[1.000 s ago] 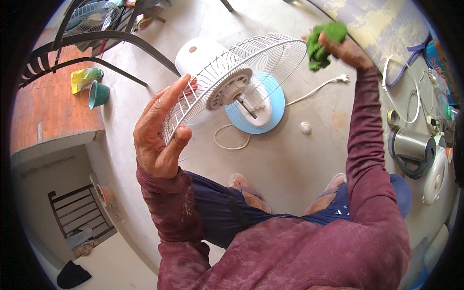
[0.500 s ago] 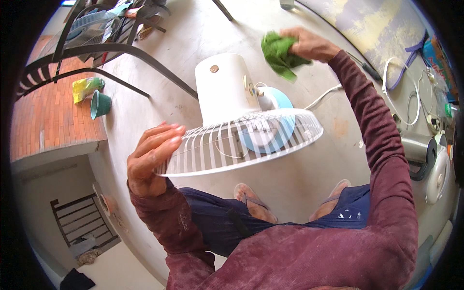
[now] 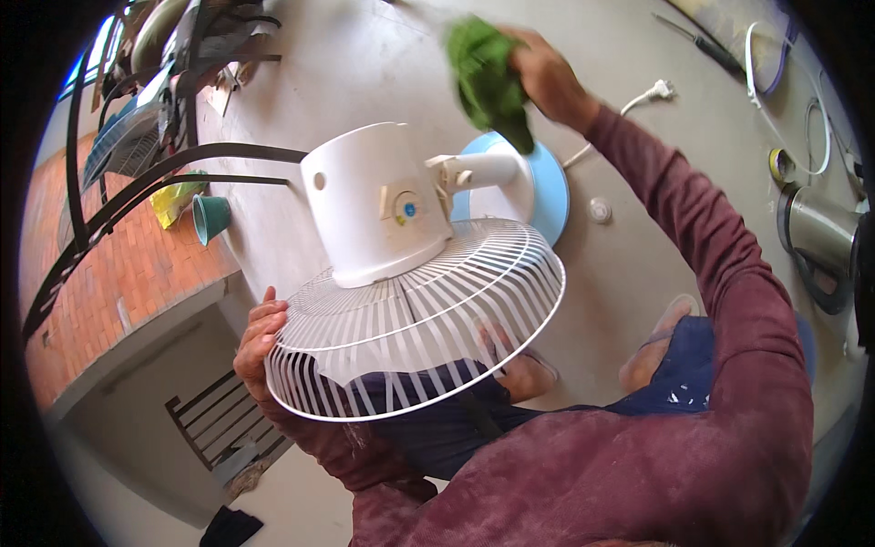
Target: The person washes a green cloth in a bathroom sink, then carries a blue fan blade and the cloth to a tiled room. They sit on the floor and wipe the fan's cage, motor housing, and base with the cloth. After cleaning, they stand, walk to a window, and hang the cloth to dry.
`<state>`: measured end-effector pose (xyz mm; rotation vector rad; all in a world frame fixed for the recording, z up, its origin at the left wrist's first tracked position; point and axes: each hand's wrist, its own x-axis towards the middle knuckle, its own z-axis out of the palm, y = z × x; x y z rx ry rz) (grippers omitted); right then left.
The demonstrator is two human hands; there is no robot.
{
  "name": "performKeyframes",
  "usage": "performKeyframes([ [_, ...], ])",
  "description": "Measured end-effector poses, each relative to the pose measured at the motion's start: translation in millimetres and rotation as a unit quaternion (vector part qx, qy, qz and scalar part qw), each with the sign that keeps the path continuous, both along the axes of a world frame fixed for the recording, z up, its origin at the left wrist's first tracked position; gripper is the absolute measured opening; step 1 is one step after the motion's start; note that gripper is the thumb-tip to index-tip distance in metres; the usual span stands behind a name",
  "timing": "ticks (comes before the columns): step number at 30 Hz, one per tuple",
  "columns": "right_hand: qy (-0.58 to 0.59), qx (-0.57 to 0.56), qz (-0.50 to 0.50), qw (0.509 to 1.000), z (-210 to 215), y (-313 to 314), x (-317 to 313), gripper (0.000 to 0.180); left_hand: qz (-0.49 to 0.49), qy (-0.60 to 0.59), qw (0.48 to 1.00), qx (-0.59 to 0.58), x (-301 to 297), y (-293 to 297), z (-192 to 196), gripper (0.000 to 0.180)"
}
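Over pale floor (image 3: 592, 273), the fan guard (image 3: 415, 319) touches the left fingers (image 3: 259, 330).

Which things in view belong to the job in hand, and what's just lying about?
Belong to it:
wire grille, left hand at its rim
white fan housing behind the grille
blue-and-white fan base
green cloth, in the right hand

Apparently just lying about:
green bucket
dark-handled screwdriver
yellow roll
silvery vessel
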<state>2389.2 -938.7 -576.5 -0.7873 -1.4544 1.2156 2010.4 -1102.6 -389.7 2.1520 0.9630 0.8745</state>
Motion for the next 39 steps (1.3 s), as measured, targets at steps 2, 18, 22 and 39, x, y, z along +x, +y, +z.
performKeyframes([
  [2, 0.119, -0.042, 0.099, 0.987, 40.4, 22.8, -16.3, 0.026, 0.043, 0.020, 0.999, 0.012, -1.3, -13.9, -1.4, 0.023],
  [18, -0.066, -0.132, 0.330, 0.932, -66.5, -2.8, -70.1, 0.034, 0.097, 0.018, 0.995, 0.012, 24.9, -20.6, -2.0, 0.031],
  [22, -0.025, 0.000, 0.234, 0.972, -24.7, -31.0, -50.9, 0.022, 0.132, 0.052, 0.988, 0.063, 51.0, -29.9, -3.9, 0.038],
  [39, 0.275, -0.189, 0.105, 0.937, -22.4, -47.6, 12.7, 0.017, 0.212, 0.044, 0.976, 0.013, 65.5, -29.2, -2.6, 0.010],
])
